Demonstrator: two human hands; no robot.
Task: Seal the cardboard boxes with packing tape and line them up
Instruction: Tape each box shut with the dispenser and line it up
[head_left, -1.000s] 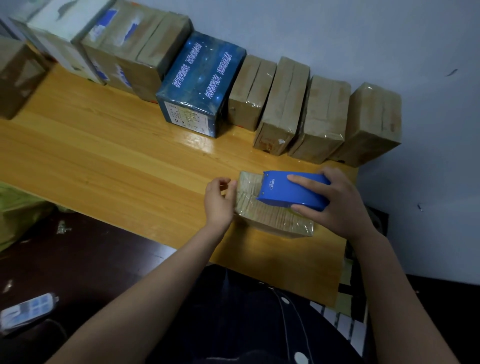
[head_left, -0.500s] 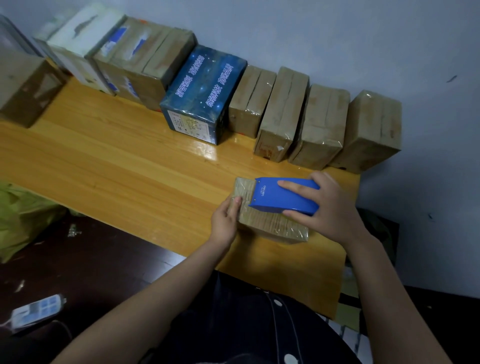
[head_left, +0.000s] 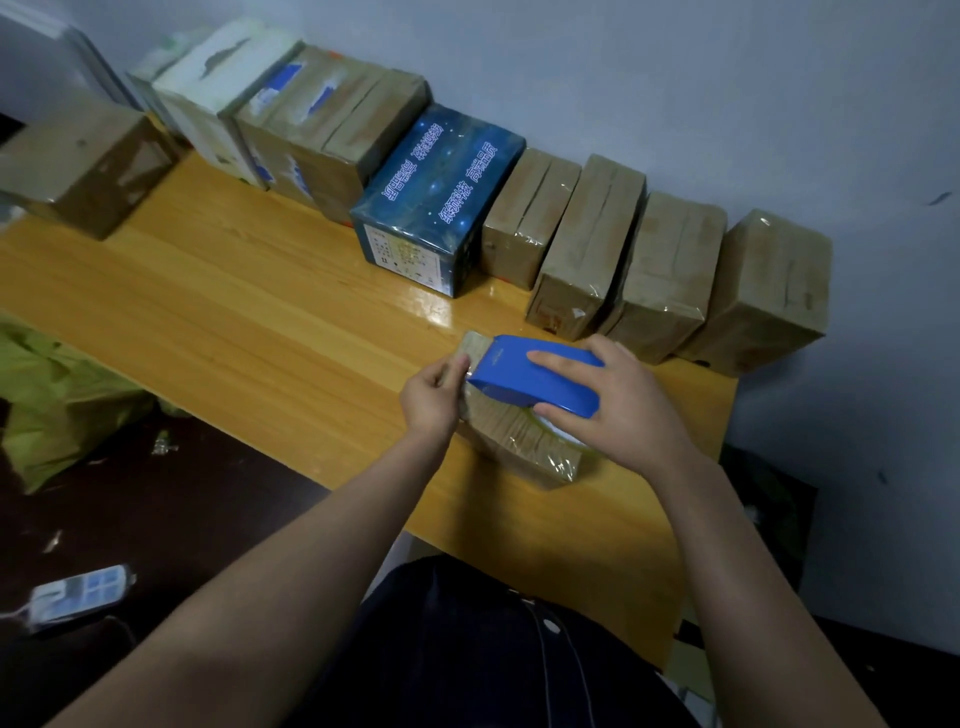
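Observation:
A small cardboard box (head_left: 524, 441) wrapped in clear tape lies on the wooden table (head_left: 234, 312) near its front edge. My right hand (head_left: 618, 400) grips a blue tape dispenser (head_left: 535, 376) that sits on top of the box, its nose pointing left. My left hand (head_left: 434, 397) holds the box's left end, with the thumb and fingers pressed against the tape there. A row of taped boxes (head_left: 587, 244) stands along the wall behind, with a dark blue printed box (head_left: 441, 197) in the middle of the row.
A separate brown box (head_left: 88, 171) sits at the table's far left. Below the table on the left lie a yellow-green bag (head_left: 57, 400) and a small blue-and-white device (head_left: 78, 595) on the dark floor. The table ends just right of the small box.
My left hand has closed in on the box's left end and now presses the tape there. The dispenser has tilted up at its right end, showing the tape roll beneath. The camera has shifted.

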